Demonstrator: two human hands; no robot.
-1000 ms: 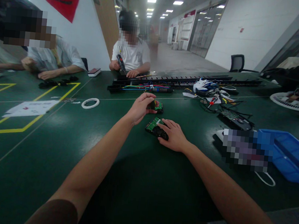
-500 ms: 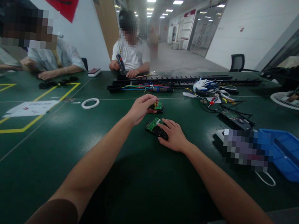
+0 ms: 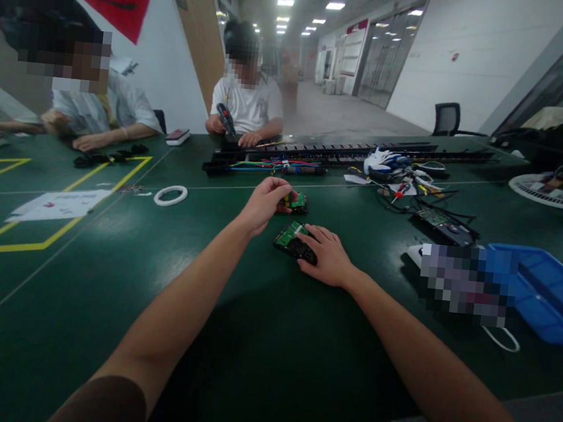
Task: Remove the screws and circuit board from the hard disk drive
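Green and black, the near board (image 3: pixel 290 236) lies on the tabletop (image 3: pixel 78 297). Our right hand (image 3: pixel 326 255) rests on its right side, fingers half spread; we can't tell if it grips. Just past the near board, our left hand (image 3: pixel 263 204) curls its fingers at the far board (image 3: pixel 302 203); we can't tell what it holds. A blue tray (image 3: pixel 543 289) sits well right of the near board.

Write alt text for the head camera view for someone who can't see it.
A person's right hand holds a green electronic part on a green table, while the left hand is at a similar part just beyond. A white ring lies to the left, a blue tray to the right. Across the table, another person holds a dark tool.
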